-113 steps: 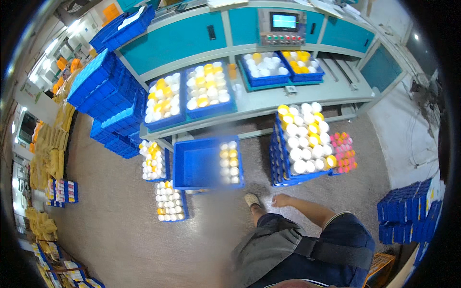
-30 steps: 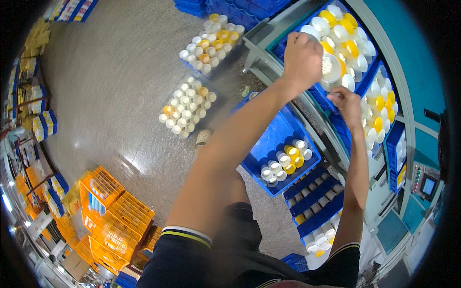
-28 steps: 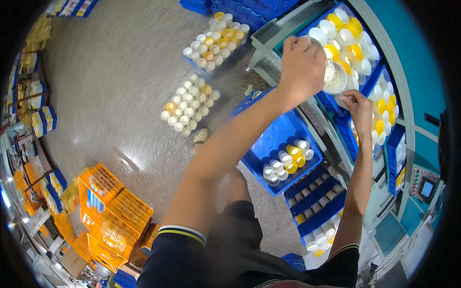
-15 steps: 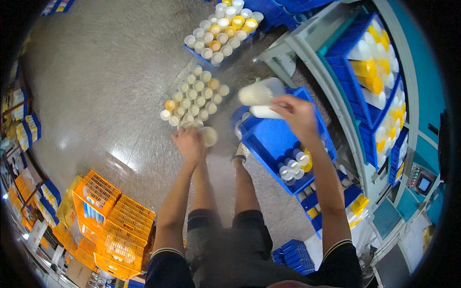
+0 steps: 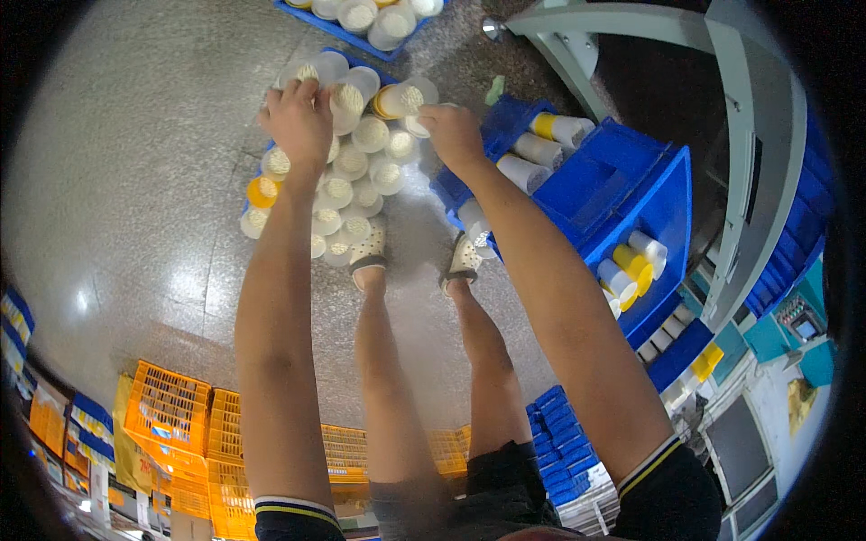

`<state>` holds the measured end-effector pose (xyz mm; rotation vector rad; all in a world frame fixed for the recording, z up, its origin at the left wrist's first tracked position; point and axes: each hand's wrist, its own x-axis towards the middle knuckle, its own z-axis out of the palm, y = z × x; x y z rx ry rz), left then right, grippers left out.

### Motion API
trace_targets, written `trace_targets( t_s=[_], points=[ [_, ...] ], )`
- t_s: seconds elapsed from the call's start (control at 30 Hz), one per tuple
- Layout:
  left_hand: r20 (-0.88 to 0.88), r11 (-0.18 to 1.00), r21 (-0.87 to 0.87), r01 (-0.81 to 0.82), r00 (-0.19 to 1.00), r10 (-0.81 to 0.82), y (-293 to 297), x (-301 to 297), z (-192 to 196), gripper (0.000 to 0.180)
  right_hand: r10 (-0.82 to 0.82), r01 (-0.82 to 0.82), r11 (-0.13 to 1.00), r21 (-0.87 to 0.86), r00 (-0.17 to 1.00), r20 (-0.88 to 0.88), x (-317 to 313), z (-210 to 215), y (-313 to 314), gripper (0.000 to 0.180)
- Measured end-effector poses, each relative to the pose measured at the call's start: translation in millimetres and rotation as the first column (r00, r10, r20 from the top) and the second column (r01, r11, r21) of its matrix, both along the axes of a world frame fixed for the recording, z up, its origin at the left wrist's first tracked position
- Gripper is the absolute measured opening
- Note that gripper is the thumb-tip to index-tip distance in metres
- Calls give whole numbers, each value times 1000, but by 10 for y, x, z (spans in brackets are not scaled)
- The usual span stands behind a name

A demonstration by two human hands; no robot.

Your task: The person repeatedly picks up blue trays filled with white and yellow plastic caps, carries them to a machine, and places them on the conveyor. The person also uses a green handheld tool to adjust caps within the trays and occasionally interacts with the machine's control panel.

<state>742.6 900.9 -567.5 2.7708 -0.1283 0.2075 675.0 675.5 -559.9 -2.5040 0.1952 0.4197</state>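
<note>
Clear plastic cups (image 5: 350,162) filled with small cream-white tips stand packed together in a low blue tray (image 5: 370,66) on the floor. A few cups, such as the orange one (image 5: 262,191) at the left, are coloured. My left hand (image 5: 298,124) is at the far left part of the group, fingers curled at a clear cup (image 5: 307,72), their grip partly hidden. At the far right corner, my right hand (image 5: 454,135) pinches the side of a tilted clear cup (image 5: 410,96) beside a yellow-orange one (image 5: 386,102).
A blue crate (image 5: 622,194) stands to the right, with cups lying in it and more cups (image 5: 538,151) lying beyond it. Another cup-filled tray (image 5: 361,32) sits farther ahead. A grey machine frame (image 5: 622,20) rises at the right. Orange crates (image 5: 167,406) stand at lower left.
My view has shifted toward the floor tray. Both hands have moved forward, and the right hand has carried cups from over the blue crate to the tray's far right corner.
</note>
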Motion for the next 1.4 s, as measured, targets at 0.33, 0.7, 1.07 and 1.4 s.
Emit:
trace_targets(
  t_s=[0.33, 0.7, 1.07, 1.4],
  points=[
    [-275, 956, 267, 122, 960, -45, -251, 302, -137, 19, 101, -83, 993, 88, 970, -222, 47, 516, 57, 34],
    [-356, 924, -370, -102, 933, -40, -958, -1485, 1766, 19, -354, 269, 904, 332, 906, 231, -1133, 2848, -942, 18],
    [358, 345, -671, 657, 694, -624, -5059, -2134, 4306, 24, -263, 656, 622, -428, 690, 675, -2906, 4950, -4499, 39],
    [15, 811, -121, 573, 818, -575, -6712, -1914, 4787, 14, -176, 313, 764, -565, 942, 284, -2862, 4943, -5606, 43]
  ],
)
